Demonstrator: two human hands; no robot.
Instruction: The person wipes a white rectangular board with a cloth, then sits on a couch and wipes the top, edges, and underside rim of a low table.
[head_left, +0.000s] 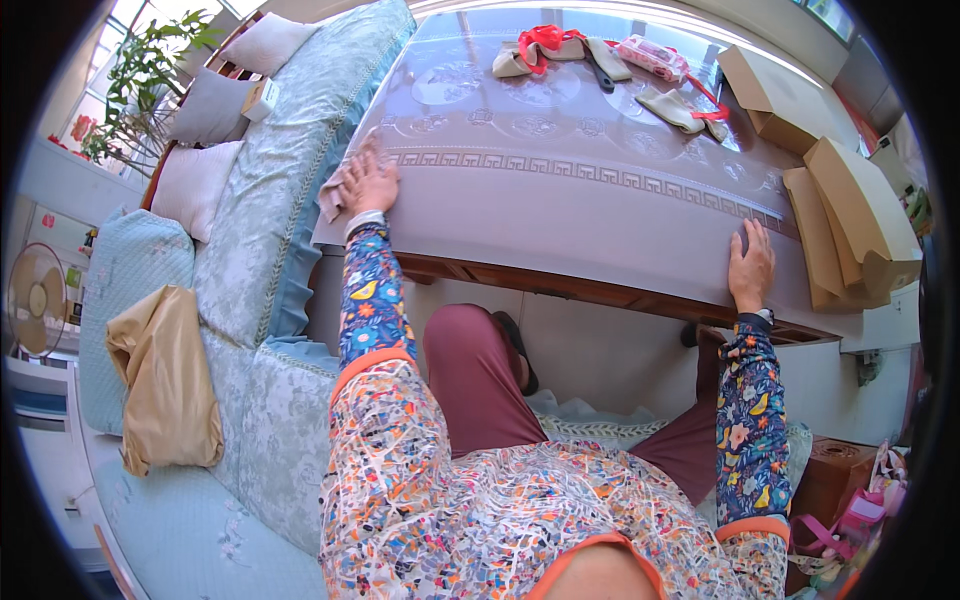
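Note:
My left hand (367, 178) lies flat on a crumpled pinkish cloth (332, 196), holding it against the left edge of a table with a clear patterned cover (525, 187). Parts of the cloth stick out beyond the fingertips and to the left of the palm; the rest is hidden beneath the hand. At the front edge, toward the right, my right hand (751, 262) rests palm down on the cover with its fingers a little apart and nothing in it. A Greek-key border (540, 164) runs across the cover between the two hands.
Cardboard boxes (855, 225) stand right of my right hand. Farther back lie beige fabric strips (671, 111), red ribbon (541, 43), a dark handle (602, 76) and a pink-white packet (651, 58). A covered sofa (277, 142) borders the table's left side.

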